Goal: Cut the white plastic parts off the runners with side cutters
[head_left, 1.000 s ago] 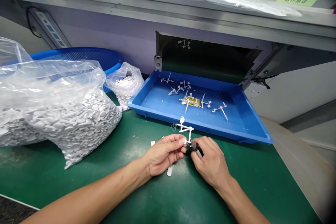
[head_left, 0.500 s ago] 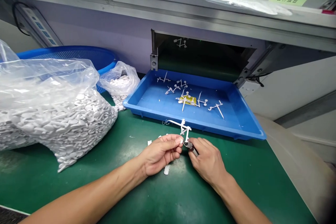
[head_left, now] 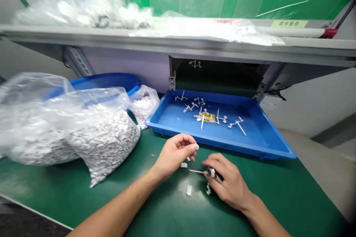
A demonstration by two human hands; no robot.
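My left hand (head_left: 175, 153) hovers over the green mat just in front of the blue tray (head_left: 222, 145). Its fingers are curled into a pinch, and what it pinches is too small to name. My right hand (head_left: 226, 183) rests on the mat and grips a small dark cutting tool (head_left: 216, 176) with a white bit at its tip. A thin white runner stick (head_left: 196, 171) lies between the hands. Small white cut-off pieces (head_left: 189, 190) lie on the mat beside them.
The blue tray holds several white moulded runners (head_left: 204, 115) below a dark chute opening (head_left: 219, 76). Clear bags of white round parts (head_left: 108, 137) and a blue basket (head_left: 111, 80) stand at left. A metal shelf with plastic bags runs along the back.
The view has tilted up. The white runner that my left hand held up is gone from it, and a thin stick lies on the mat. The hands have moved apart, the right one lower.
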